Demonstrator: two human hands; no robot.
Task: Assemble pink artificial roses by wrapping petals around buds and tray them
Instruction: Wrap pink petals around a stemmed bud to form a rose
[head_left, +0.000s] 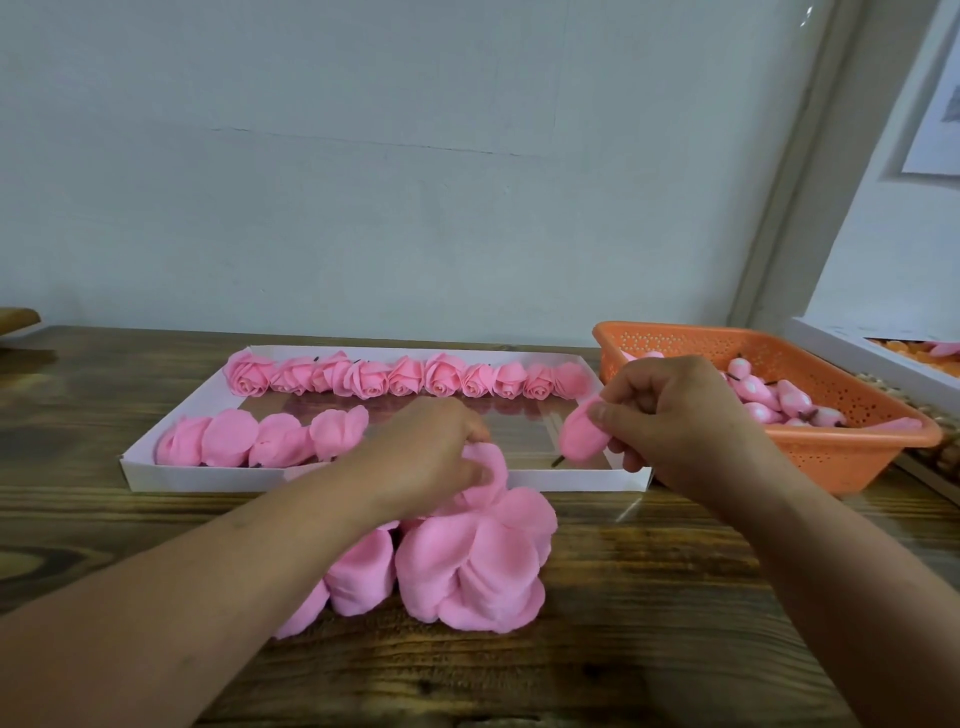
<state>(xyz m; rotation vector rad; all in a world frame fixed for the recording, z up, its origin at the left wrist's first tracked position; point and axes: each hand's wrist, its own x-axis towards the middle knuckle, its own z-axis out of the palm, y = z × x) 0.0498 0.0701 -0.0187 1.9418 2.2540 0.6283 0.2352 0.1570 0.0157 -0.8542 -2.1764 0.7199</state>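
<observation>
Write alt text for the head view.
The right hand holds a part-wrapped pink bud above a white tray of roses while the left hand pinches a petal from a pile on the wooden table; an orange basket holds buds.

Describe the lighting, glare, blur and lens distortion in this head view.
Head view: soft, even light with only faint shadows; the white tray has a shiny floor that mirrors the far row of finished roses; wide-angle bending curves the wooden table edge and leans the window frame; the left hand on the loose petals and the right hand holding a bud look slightly soft.
</observation>
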